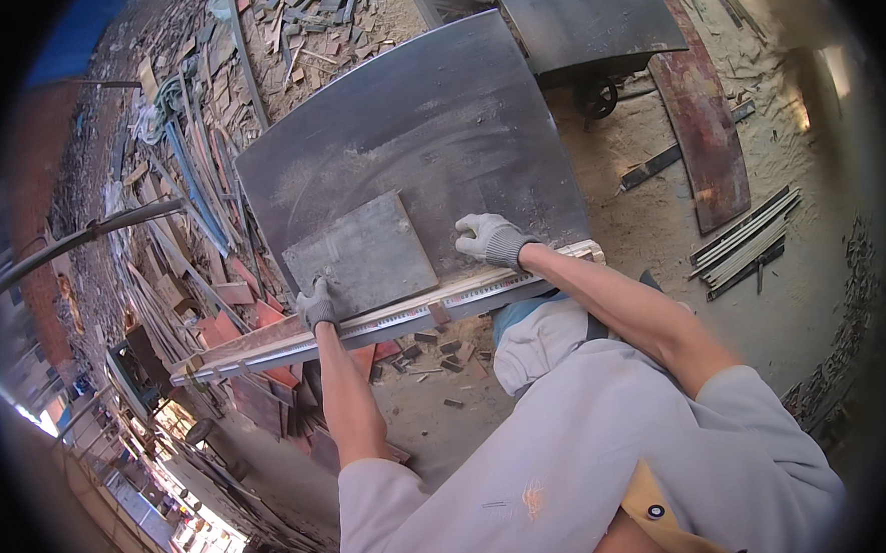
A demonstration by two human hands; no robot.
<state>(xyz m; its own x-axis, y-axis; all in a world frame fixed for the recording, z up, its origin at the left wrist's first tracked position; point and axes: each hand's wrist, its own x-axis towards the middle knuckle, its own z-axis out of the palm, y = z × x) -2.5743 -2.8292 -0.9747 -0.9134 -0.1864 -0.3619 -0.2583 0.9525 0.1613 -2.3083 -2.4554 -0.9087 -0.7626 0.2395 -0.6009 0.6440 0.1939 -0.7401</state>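
My left hand (316, 304), in a pale work glove, grips the near left corner of a grey rectangular board (367, 252). The board lies flat on a large dark metal tabletop (435, 127), dusted with sawdust. My right hand (488, 239), gloved too, is held over the tabletop to the right of the board, apart from it. Its fingers are curled in, and whatever they may hold is hidden. Along the table's near edge runs a wooden rail with a measuring scale (464, 295), close to the board's near side.
Scrap wood (320, 38) is heaped beyond the table and down its left side. A second dark metal surface (590, 13) stands at the far right. On the right floor lie a long reddish board (701, 133) and bundled strips (747, 241). Offcuts (452, 356) litter the ground below the rail.
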